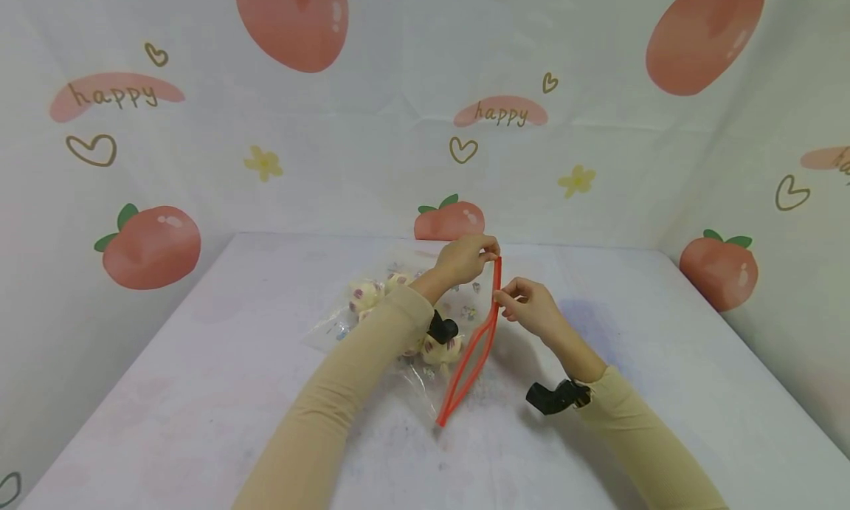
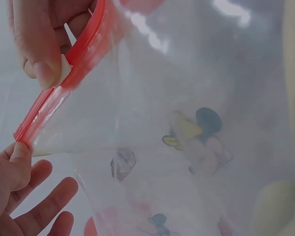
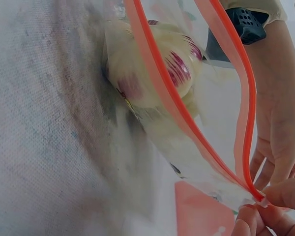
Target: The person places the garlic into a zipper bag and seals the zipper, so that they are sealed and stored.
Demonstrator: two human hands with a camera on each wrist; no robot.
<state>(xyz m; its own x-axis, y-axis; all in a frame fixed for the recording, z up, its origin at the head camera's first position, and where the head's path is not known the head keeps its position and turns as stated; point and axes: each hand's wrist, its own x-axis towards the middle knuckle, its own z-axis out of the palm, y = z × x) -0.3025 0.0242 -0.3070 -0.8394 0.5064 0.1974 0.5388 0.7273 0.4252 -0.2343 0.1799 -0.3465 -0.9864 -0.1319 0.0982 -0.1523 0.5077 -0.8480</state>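
Note:
A clear zip bag [image 1: 418, 392] printed with small cartoon figures lies on the table, its red zip strip [image 1: 497, 274] toward the right. Several round cream-coloured things with purple marks [image 1: 365, 294] are inside it; their kind is unclear. At the far end of the strip, my left hand [image 1: 462, 260] pinches the red corner between thumb and forefinger, other fingers spread. Just nearer, my right hand [image 1: 534, 307] pinches the small white slider [image 2: 65, 70] on the strip. Between the slider and the near corner, the two red edges [image 3: 248, 98] stand apart.
The pale table [image 1: 199, 421] extends around the bag on all sides. A white cloth backdrop [image 1: 372, 178] with fruit prints rises behind and along both sides. Each wrist carries a black camera [image 1: 556, 397].

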